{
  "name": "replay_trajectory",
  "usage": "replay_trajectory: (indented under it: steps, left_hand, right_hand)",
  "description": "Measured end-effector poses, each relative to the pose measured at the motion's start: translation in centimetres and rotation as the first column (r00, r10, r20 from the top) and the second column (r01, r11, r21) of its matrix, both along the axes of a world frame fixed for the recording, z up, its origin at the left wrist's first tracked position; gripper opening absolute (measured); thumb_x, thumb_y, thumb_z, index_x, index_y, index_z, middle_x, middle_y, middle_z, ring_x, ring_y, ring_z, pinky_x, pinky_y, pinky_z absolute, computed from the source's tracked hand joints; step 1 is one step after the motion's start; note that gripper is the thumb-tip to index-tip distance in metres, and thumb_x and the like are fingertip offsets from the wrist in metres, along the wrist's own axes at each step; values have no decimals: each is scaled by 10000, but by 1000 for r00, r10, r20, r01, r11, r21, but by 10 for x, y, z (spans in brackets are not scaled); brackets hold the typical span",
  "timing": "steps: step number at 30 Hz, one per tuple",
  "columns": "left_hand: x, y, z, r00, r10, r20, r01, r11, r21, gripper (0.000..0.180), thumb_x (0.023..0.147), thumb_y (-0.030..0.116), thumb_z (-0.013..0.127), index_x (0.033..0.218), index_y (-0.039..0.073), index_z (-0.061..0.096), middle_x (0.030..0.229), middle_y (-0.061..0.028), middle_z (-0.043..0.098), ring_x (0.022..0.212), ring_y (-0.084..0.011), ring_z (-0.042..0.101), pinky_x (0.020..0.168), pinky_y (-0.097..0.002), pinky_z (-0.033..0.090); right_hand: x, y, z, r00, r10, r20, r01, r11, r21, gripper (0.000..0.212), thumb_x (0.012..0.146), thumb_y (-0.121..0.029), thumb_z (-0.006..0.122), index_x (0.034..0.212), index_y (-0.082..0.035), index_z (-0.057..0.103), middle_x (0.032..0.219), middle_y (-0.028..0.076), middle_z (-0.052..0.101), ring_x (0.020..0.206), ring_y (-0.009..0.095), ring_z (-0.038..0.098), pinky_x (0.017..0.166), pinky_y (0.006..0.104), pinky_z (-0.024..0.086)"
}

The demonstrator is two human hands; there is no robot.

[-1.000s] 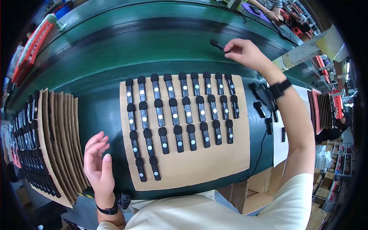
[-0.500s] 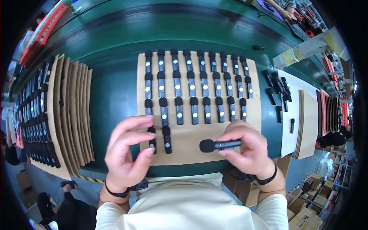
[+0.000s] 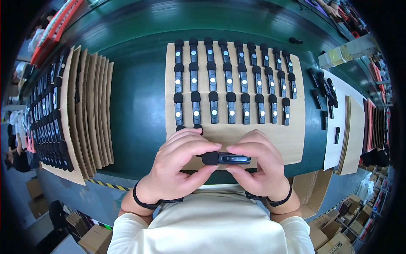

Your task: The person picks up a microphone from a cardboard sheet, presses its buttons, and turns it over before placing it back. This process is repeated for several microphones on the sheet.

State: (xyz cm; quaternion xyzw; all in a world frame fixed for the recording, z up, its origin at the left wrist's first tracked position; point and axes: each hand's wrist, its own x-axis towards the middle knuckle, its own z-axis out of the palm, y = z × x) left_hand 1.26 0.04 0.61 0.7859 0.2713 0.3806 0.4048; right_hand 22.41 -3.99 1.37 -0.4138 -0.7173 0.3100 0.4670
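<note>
Two hands meet on one small black clip-on microphone, held level close to the chest. Left hand: fingers curled, thumb and forefinger pinching the foam-capped end. Right hand: fingers curled likewise, pinching the body end. Beyond the fingertips lies a cardboard sheet with three full rows of like microphones; a fourth row, just past the left knuckles, has barely started. Far left of the fingers: stacked loaded sheets. Judgement: inspection or seating of the cap is in hand; next move calls for laying the unit into the fourth row, aligned with its neighbours.
</note>
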Motion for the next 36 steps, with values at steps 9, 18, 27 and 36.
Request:
replay_trajectory:
  steps: [9,18,27,36]
  left_hand:
    - [4,0,1,1000,29,-2,-29,997,65,353,709,3,749,1046,9,646,932,-115,691,884,-267,666,979,-498,449]
    - [4,0,2,999,38,-10,-37,994,103,313,707,1,735,1006,28,646,904,-108,688,853,-254,672,974,-498,453]
    - [4,0,2,999,43,-11,-41,991,124,299,720,12,731,1005,27,644,898,-104,685,852,-251,670,976,-502,451]
    - [7,3,4,998,49,-39,-44,993,111,288,738,53,757,1002,36,646,916,-100,678,866,-255,661,984,-499,437]
  right_hand:
    - [-2,1,-5,999,-19,33,16,997,71,361,689,14,769,1026,-6,640,894,108,635,751,255,593,667,347,470]
    - [-4,2,-3,998,-30,56,23,994,107,406,640,33,786,1021,-6,652,896,109,636,733,280,600,652,361,490]
    - [-5,1,-3,997,-41,59,35,995,98,404,632,35,784,1013,-12,659,892,103,635,740,281,600,660,362,490]
    - [-4,4,-12,999,-1,39,-4,992,126,392,646,41,784,1012,-22,658,944,107,633,766,282,602,676,370,493]
